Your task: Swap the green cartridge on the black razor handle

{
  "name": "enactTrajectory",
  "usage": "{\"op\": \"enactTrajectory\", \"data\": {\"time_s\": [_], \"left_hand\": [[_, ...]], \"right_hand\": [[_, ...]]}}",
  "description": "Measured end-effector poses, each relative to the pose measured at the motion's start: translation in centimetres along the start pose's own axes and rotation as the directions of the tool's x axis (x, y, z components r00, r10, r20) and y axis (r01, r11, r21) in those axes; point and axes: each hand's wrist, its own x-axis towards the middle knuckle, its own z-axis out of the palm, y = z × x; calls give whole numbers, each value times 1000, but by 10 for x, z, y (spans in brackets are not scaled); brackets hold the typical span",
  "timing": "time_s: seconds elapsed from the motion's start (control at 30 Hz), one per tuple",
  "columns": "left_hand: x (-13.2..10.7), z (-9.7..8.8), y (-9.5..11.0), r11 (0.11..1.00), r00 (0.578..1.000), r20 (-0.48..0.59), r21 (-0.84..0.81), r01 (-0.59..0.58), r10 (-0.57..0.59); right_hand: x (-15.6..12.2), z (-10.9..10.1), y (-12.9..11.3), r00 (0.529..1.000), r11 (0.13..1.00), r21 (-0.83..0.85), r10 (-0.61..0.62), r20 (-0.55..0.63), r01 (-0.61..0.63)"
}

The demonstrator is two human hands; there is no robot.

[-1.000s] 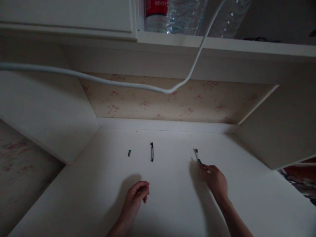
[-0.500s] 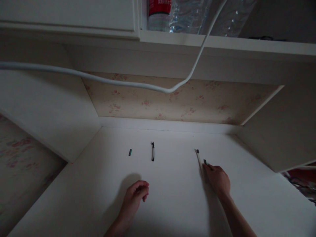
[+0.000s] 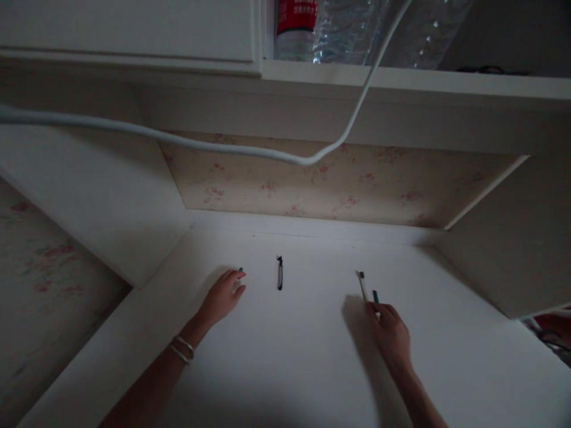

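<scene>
My left hand (image 3: 220, 297) is stretched far forward on the white desktop (image 3: 312, 356), fingers extended, with the fingertips on a small green piece (image 3: 241, 270) that they mostly cover. A short black tool (image 3: 279, 273) lies just right of it. My right hand (image 3: 392, 336) rests on the right side with fingers curled, pinching the near end of a small green piece (image 3: 375, 296). A thin pale stick with a dark head (image 3: 361, 284) lies on the desk right beside that piece, to its left.
A white cable (image 3: 223, 148) hangs across the alcove in front of flowered wallpaper (image 3: 339, 184). White side panels close in left and right. Above, a shelf holds plastic bottles, one with a red label (image 3: 297, 24). The light is dim.
My left hand has moved from near me, loosely curled, forward and left onto the small green piece. The right hand stayed near the stick; the green piece in it has shifted slightly right.
</scene>
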Motion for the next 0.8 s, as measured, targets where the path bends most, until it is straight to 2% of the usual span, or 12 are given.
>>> {"op": "enactTrajectory", "data": {"time_s": [0.13, 0.23, 0.33, 0.47, 0.57, 0.73, 0.77, 0.8], "left_hand": [[18, -3, -17, 995, 997, 52, 71, -66, 62], [28, -2, -26, 996, 996, 67, 63, -61, 57], [34, -1, -31, 998, 996, 83, 44, -45, 42], [36, -1, -32, 1000, 998, 65, 4, -22, 22], [29, -2, -27, 999, 1000, 18, -38, -2, 3], [-4, 2, -8, 990, 997, -65, -139, 39, -49], [-13, 5, -2, 981, 994, -76, -181, 64, -78], [-21, 8, 4, 934, 981, -83, -329, 138, -174]], "right_hand": [[-27, 22, -43, 979, 965, 204, -184, 87, 163], [-43, 40, -74, 951, 920, 331, -270, 152, 209], [-45, 54, -98, 927, 893, 372, -335, 169, 255], [-32, 70, -123, 901, 916, 280, -358, 246, 287], [-16, 84, -140, 901, 938, 204, -331, 281, 281], [11, 112, -166, 903, 959, 89, -282, 325, 267], [16, 117, -171, 899, 962, 62, -272, 342, 267], [20, 122, -176, 895, 963, 37, -263, 361, 268]]}}
